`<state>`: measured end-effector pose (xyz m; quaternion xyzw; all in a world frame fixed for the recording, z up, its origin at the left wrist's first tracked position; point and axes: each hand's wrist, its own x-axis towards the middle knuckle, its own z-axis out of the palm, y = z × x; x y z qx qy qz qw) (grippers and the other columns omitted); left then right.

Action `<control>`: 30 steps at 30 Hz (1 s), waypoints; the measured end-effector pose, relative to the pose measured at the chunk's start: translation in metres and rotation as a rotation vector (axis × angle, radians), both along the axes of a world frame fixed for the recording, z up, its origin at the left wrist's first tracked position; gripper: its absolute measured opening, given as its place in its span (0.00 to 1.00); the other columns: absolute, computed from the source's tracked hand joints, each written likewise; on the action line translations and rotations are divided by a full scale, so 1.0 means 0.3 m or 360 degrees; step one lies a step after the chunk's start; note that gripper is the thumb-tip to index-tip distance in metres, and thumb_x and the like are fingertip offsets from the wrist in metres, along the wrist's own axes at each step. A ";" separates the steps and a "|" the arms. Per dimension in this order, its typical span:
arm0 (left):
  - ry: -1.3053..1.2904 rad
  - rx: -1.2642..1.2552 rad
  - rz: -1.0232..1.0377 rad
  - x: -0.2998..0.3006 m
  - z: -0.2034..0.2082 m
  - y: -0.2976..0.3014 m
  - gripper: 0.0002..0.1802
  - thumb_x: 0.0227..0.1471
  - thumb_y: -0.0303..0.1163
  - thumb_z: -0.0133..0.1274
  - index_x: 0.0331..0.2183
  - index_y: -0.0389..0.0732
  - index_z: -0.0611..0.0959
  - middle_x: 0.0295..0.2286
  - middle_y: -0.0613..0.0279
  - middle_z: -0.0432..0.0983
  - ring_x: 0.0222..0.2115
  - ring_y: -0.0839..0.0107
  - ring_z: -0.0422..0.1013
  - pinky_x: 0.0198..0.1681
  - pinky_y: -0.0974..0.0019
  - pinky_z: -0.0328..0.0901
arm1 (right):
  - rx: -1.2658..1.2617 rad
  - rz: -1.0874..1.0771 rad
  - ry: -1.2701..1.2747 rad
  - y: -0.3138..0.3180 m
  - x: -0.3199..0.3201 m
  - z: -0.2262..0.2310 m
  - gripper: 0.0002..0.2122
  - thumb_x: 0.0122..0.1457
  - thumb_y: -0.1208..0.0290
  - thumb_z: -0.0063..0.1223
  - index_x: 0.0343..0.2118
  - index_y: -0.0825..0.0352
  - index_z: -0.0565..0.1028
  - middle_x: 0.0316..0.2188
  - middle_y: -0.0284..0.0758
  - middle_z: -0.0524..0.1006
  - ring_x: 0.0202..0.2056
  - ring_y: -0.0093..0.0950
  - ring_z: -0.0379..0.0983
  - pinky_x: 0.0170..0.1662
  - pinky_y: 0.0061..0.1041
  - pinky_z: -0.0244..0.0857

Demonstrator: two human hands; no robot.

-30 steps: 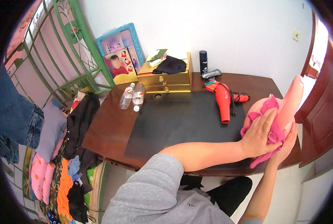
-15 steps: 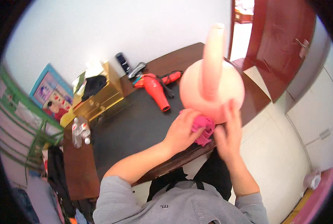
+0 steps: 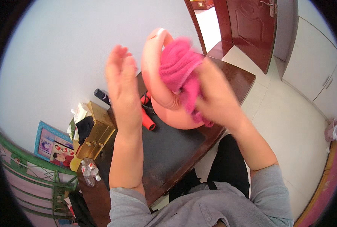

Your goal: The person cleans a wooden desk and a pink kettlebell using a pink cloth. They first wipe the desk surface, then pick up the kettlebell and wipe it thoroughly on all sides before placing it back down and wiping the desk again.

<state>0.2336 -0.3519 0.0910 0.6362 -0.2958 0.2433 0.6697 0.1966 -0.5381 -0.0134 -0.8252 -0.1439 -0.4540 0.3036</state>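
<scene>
A pink object with a rounded body (image 3: 176,118) and a thick curved tube, like a neck or handle, stands on the dark table. My right hand (image 3: 218,94), blurred by motion, grips a magenta cloth (image 3: 180,62) against the right side of the tube and body. The cloth hangs in folds and covers part of both. To the left of the tube my left hand (image 3: 125,89) is raised with its fingers stretched upward, holding nothing. Behind the body, partly hidden, lies a red hair dryer (image 3: 148,121).
The wooden table (image 3: 232,77) has a black mat. Along its left side stand a gold drawer box (image 3: 98,132) topped with tissues and a black cloth, a dark canister (image 3: 102,96) and plastic bottles (image 3: 89,173). A red door (image 3: 251,32) stands ajar beyond.
My left hand has come off the cloth and risen to the left. The right hand has lifted the cloth up along the tube. My view has turned, and the pink object appears tilted.
</scene>
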 end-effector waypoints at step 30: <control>0.0143 0.0108 -0.0071 0.049 -0.075 -0.090 0.33 0.64 0.29 0.53 0.65 0.27 0.65 0.59 0.50 0.69 0.56 0.70 0.69 0.58 0.66 0.65 | 0.0666 -0.0137 0.0338 0.163 -0.167 -0.417 0.30 0.64 0.65 0.54 0.65 0.76 0.63 0.70 0.60 0.49 0.69 0.64 0.48 0.70 0.51 0.48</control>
